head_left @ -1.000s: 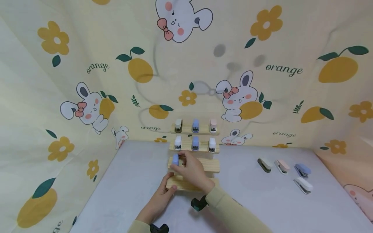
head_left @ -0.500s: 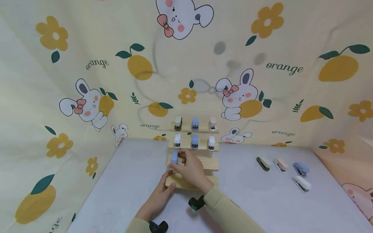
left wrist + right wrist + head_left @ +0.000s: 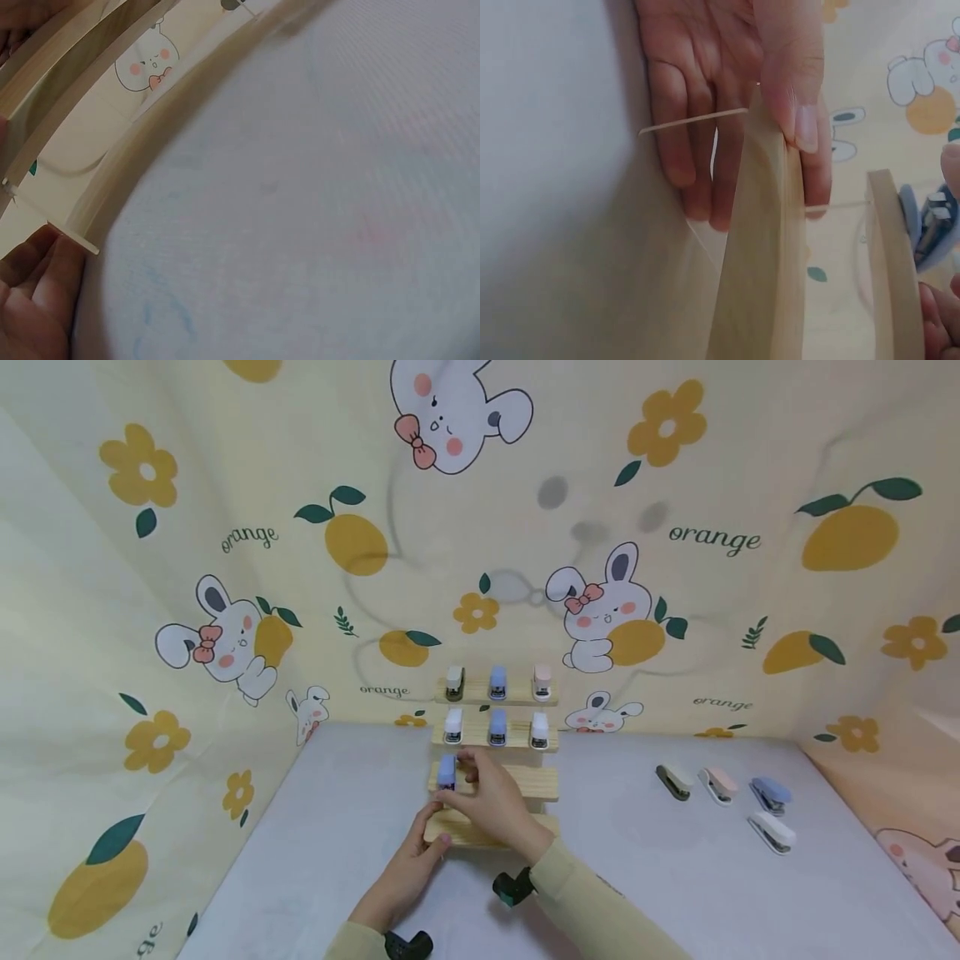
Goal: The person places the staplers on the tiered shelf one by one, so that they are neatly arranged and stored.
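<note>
A tiered wooden display stand (image 3: 491, 832) stands at the middle of the table. My left hand (image 3: 408, 864) grips the left end of its lowest shelf; in the right wrist view, the thumb lies on the board's edge with the fingers behind. On the left end of the third shelf down sits a small blue stapler (image 3: 447, 768). My right hand (image 3: 495, 797) pinches it, thumb at its front and fingertips at its back. That same blue stapler (image 3: 934, 225) shows at the right edge of the right wrist view, between fingertips partly cut off by the frame.
Two upper shelves hold a row each: white-and-dark (image 3: 454, 682), blue (image 3: 498, 682) and pink (image 3: 542, 682) staplers, then white, blue and white ones below. Several loose staplers (image 3: 771, 795) lie on the table at right. A patterned cloth (image 3: 480, 527) hangs behind.
My right thumb has slid a little lower, so more of the blue stapler's front shows. The left hand keeps its place on the stand. The head view has shifted slightly.
</note>
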Available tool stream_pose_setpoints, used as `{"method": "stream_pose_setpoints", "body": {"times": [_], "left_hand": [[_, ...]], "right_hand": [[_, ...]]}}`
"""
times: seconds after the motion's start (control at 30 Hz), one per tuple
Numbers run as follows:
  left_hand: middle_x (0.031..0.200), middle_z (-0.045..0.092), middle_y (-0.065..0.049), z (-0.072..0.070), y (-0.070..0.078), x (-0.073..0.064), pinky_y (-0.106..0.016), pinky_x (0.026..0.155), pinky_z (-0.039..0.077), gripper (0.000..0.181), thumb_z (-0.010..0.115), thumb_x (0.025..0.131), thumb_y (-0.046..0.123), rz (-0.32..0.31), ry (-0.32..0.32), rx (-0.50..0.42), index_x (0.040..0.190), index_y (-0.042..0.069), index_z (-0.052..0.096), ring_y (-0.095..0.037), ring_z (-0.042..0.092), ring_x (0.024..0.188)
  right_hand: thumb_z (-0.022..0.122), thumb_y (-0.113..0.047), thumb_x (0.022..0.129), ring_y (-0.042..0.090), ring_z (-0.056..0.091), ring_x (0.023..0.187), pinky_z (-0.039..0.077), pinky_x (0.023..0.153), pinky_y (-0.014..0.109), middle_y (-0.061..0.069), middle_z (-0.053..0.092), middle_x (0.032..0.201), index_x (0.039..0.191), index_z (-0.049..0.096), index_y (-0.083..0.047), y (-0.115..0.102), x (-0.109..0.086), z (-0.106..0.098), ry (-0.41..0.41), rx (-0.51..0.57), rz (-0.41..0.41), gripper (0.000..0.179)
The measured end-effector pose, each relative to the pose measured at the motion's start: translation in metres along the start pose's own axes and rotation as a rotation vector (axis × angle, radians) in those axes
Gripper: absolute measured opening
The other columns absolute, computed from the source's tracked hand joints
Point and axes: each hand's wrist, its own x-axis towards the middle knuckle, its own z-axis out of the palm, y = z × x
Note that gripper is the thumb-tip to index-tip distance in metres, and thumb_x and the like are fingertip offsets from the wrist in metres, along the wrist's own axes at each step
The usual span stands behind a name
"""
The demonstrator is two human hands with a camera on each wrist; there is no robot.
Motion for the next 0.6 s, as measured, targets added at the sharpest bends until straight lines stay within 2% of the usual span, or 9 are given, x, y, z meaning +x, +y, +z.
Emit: {"method": "stream_pose_setpoints", "body": {"times": [0.17,0.33,0.47,0.6], "left_hand": [[0.158,0.020,-0.010,0.001,-0.003,0.000,-0.059,0.112,0.012,0.060,0.053,0.097,0.046,0.009,0.004,-0.010,0.149,0.034,0.025,-0.032,0.014,0.144],[0.159,0.018,-0.008,0.001,-0.007,0.001,-0.058,0.112,0.010,0.060,0.052,0.096,0.049,-0.016,0.015,-0.012,0.149,0.037,0.025,-0.032,0.012,0.145],[0.159,0.018,-0.009,0.001,-0.005,0.001,-0.058,0.113,0.009,0.060,0.052,0.097,0.047,-0.015,0.016,-0.014,0.149,0.036,0.026,-0.033,0.011,0.145],[0.159,0.018,-0.008,0.001,-0.003,0.002,-0.057,0.113,0.010,0.059,0.051,0.097,0.046,-0.017,0.010,-0.005,0.149,0.035,0.025,-0.033,0.012,0.145]], "right_hand": [[0.074,-0.047,0.083,0.013,0.055,0.108,0.049,0.088,0.034,0.000,0.055,0.131,0.140,0.045,-0.020,0.007,-0.014,-0.015,-0.036,0.043,-0.008,0.069],[0.073,-0.049,0.082,0.016,0.058,0.106,0.049,0.089,0.036,0.001,0.058,0.125,0.135,0.050,-0.020,0.022,-0.032,-0.043,-0.010,0.017,-0.033,0.064],[0.074,-0.047,0.082,0.017,0.058,0.101,0.050,0.085,0.038,0.001,0.061,0.116,0.132,0.052,-0.019,0.040,-0.047,-0.069,0.059,-0.022,-0.056,0.061],[0.074,-0.044,0.084,0.018,0.056,0.094,0.049,0.077,0.040,0.001,0.061,0.113,0.130,0.053,-0.016,0.062,-0.058,-0.093,0.157,-0.106,-0.087,0.058]]}}
